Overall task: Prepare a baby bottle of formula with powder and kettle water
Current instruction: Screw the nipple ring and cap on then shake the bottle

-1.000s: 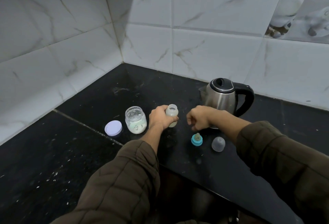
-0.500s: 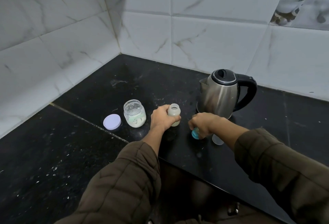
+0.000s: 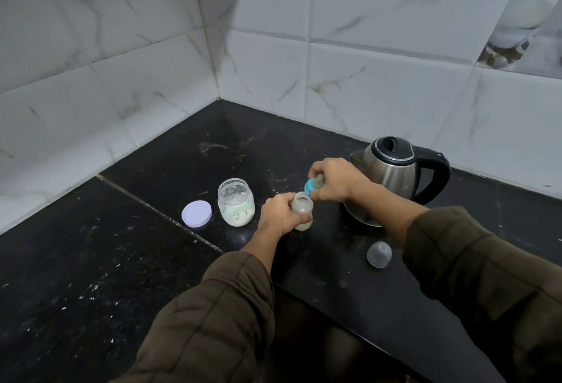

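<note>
A small baby bottle (image 3: 303, 209) with pale liquid stands on the black counter (image 3: 121, 261), its mouth uncovered. My left hand (image 3: 278, 215) is wrapped around its body. My right hand (image 3: 333, 180) holds the blue teat ring (image 3: 310, 187) tilted just above and to the right of the bottle mouth. The steel kettle (image 3: 395, 169) with its black handle sits behind my right wrist. To the left, a glass powder jar (image 3: 236, 201) stands without its lid.
The jar's pale lilac lid (image 3: 197, 213) lies flat left of the jar. A clear bottle cap (image 3: 379, 254) rests on the counter below my right forearm. Tiled walls meet in a corner behind. The counter's front edge runs under my arms.
My right hand went down to the blue teat ring, picked it up off the counter and brought it up to the bottle mouth. The left hand kept hold of the bottle.
</note>
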`<state>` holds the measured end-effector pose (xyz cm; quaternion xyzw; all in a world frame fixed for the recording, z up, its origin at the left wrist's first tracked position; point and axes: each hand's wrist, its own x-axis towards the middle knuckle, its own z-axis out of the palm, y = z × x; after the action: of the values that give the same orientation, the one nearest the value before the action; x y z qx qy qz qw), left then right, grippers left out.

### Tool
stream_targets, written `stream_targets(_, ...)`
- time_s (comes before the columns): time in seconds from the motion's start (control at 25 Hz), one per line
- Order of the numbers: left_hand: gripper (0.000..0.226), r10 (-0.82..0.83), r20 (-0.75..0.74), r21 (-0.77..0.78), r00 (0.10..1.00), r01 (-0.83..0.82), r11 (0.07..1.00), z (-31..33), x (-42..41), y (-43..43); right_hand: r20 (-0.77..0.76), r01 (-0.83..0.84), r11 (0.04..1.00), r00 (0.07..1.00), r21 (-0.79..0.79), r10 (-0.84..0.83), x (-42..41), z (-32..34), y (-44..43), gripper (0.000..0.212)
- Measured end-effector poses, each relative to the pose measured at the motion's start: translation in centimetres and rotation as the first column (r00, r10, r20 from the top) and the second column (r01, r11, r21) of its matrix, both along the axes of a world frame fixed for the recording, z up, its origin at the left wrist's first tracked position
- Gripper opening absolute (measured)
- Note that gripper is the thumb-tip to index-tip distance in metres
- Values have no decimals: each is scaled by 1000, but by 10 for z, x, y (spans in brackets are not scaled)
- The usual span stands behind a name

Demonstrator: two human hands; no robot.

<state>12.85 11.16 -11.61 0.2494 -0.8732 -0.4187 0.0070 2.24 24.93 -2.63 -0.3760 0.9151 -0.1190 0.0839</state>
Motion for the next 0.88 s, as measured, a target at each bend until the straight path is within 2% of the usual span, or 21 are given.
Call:
stream_targets(0.2, 29, -24, 55, -73, 998, 28, 997, 8, 0, 0, -6, -106, 990, 994, 91, 107, 3, -1, -21, 44)
stream_targets(0.44, 30, -44, 61, -115, 997, 51, 992, 8, 1, -2, 23, -114, 983, 994, 147, 111, 1, -8, -26, 44)
stream_targets(0.88, 38, -53, 75, -168, 996, 65, 984, 9, 1, -4, 19, -87, 986, 996, 139, 86, 8, -13, -27, 39)
